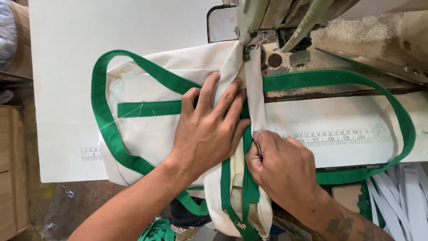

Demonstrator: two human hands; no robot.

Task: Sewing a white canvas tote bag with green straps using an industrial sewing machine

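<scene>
A cream canvas bag with green webbing straps point(147, 129) lies on the white tabletop point(67, 67), its folded seam running up under the grey metal sewing machine head point(267, 22); whether anything is inside the bag cannot be seen. In front of the machine, the left hand point(209, 129) presses flat on the cloth with fingers spread. Beside it, the right hand point(281, 165) pinches the seam's cream edge between curled fingers, and the needle is hidden.

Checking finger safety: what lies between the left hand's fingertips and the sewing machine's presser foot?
In the head view, only a short stretch of folded cream canvas bag lies between the left hand and the metal presser foot.
</scene>
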